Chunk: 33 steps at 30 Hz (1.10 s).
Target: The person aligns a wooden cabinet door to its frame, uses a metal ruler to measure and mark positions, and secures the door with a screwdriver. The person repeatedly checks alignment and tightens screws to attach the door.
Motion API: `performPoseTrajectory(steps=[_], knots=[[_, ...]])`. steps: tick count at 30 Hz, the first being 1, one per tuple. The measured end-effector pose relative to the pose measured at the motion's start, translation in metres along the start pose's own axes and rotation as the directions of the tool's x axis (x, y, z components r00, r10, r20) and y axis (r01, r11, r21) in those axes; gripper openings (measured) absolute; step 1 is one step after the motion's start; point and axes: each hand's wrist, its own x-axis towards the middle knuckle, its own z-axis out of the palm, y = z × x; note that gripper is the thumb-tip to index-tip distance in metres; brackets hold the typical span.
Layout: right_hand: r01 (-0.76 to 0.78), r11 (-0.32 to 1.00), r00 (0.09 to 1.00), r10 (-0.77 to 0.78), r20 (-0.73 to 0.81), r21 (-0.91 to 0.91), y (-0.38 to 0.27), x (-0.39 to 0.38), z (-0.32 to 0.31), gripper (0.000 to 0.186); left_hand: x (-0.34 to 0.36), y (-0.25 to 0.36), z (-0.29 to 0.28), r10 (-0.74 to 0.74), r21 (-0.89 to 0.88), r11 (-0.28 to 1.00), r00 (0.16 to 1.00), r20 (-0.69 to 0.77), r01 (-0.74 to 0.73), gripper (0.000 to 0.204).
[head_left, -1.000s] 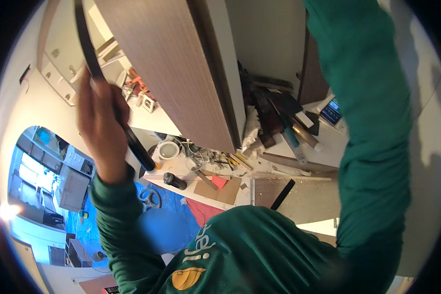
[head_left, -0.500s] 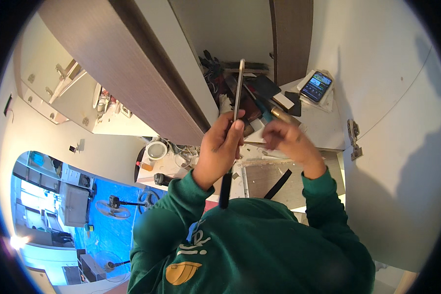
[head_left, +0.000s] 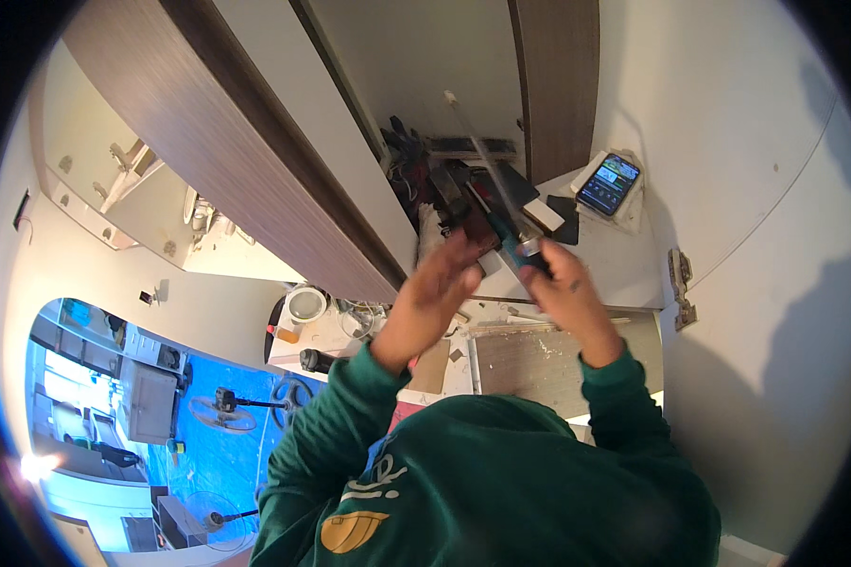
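Note:
My right hand [head_left: 567, 293] is closed around the dark handle end of a long thin metal tool [head_left: 490, 156]. Its slim greyish shaft points up and away to the left, blurred, with a pale tip; its exact kind is unclear. My left hand [head_left: 425, 302] hovers just left of it. Nothing shows in this hand, and its fingers look stretched out and apart, though smeared by motion. Beyond both hands, a pile of dark items, tools and a small white block [head_left: 542, 215] lies on a pale shelf.
A lit phone [head_left: 610, 184] rests on the shelf at right, beside a white panel with a metal hinge [head_left: 681, 288]. A wood-grain cabinet panel [head_left: 236, 142] slants in at left. Below it are a round white fitting [head_left: 305, 303] and a black cylindrical tool [head_left: 317, 361].
The long thin tool was upright in my left hand and is now in my right, tilted left. My left hand has let go. Two black strip-like shapes lower down are no longer in view.

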Motion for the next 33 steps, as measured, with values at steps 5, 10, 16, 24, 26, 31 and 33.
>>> performPoseTrajectory(steps=[5, 10, 16, 24, 26, 31, 33], knots=[[0.094, 0.930, 0.978, -0.153, -0.142, -0.354, 0.014, 0.025, -0.074, 0.032, -0.100, -0.058, -0.038, -0.242, -0.053, 0.965, 0.946, 0.215, 0.259, 0.034], [-0.010, 0.856, 0.997, -0.033, -0.074, -0.517, 0.036, 0.054, -0.096, 0.040, -0.177, -0.121, -0.066, -0.522, -0.197, 0.844, 0.848, -0.090, 0.498, 0.042], [-0.027, 0.821, 0.994, -0.038, -0.101, -0.570, 0.077, 0.074, -0.082, 0.044, -0.198, -0.144, -0.073, -0.506, -0.246, 0.858, 0.824, -0.256, 0.451, 0.041], [-0.086, 0.819, 0.995, 0.037, -0.098, -0.567, 0.072, 0.084, -0.070, 0.044, -0.186, -0.139, -0.062, -0.517, -0.224, 0.853, 0.816, -0.257, 0.470, 0.036], [-0.063, 0.778, 0.996, 0.010, -0.088, -0.625, 0.071, 0.084, -0.066, 0.041, -0.185, -0.146, -0.061, -0.512, -0.219, 0.857, 0.823, -0.246, 0.467, 0.035], [-0.038, 0.741, 0.993, -0.045, -0.106, -0.671, 0.071, 0.080, -0.061, 0.038, -0.173, -0.147, -0.059, -0.493, -0.161, 0.870, 0.838, -0.236, 0.467, 0.036], [-0.051, 0.727, 0.985, -0.075, -0.153, -0.685, 0.072, 0.078, -0.059, 0.035, -0.170, -0.149, -0.056, -0.486, -0.151, 0.874, 0.843, -0.230, 0.462, 0.036]])
